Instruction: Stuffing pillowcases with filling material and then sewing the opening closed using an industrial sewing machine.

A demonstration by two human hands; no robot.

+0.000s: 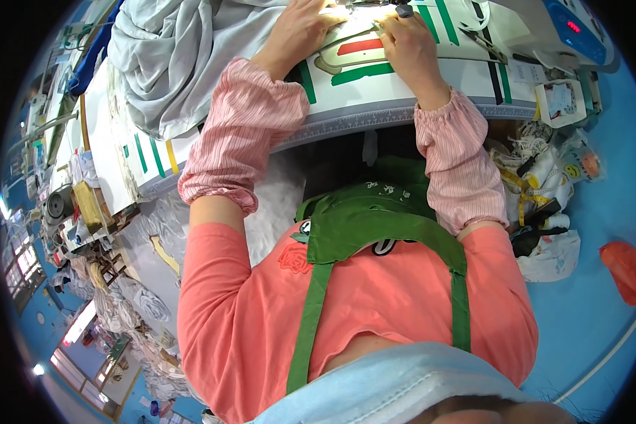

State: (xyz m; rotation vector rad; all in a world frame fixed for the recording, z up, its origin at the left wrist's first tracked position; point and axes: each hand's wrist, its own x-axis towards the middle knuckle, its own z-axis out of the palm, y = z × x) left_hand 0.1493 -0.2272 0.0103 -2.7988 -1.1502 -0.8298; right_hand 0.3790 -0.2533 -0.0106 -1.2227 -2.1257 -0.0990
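Observation:
At the top of the view my left hand (300, 32) lies flat on pale grey fabric (169, 56), pressing it onto the white sewing table (374, 95). My right hand (411, 44) rests beside it, fingers bent on a small light fabric piece (357, 51) with a red stripe, close under the bright sewing machine needle area (364, 6). Both forearms wear pink striped sleeve covers. The fingertips of both hands sit near the lit spot; what lies under them is partly hidden.
The white sewing machine body (544, 25) with a blue panel stands at the top right. Green, black and yellow tape marks cross the table. A bag of tangled scraps and bottles (544, 191) hangs at the right. A red bag (625, 268) lies on the blue floor. Fabric piles sit left.

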